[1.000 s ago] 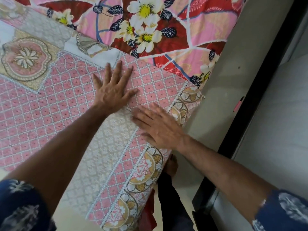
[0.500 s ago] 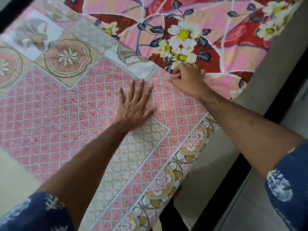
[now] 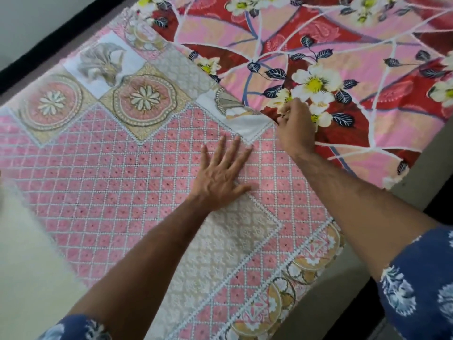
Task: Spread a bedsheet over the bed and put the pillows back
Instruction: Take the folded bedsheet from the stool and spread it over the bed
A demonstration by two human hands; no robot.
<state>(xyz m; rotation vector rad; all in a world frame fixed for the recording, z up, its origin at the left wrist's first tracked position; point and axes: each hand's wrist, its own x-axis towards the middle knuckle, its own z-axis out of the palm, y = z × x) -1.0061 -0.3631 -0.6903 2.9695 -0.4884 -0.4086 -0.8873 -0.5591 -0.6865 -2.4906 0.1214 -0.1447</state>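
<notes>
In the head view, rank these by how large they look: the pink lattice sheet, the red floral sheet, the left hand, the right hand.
1. pink lattice sheet, covering most of the view
2. red floral sheet, though the frame cuts it off
3. left hand and right hand: unranked; the left lies flat and spread, the right is curled, pinching the floral sheet's edge

Wall: a pale grey-white surface (image 3: 36, 18) fills the upper left corner, evenly lit.
Dark band: a black strip (image 3: 49, 49) runs diagonally below that wall, possibly a bed frame or skirting; blur leaves it unclear.
Floor, right: a grey-beige smooth surface (image 3: 426, 165) lies along the right edge.
Floor, lower right: the same grey tone (image 3: 343, 312) continues, with a black strip (image 3: 438, 212) across it.
Light: soft, diffuse, with no hard shadows.
</notes>
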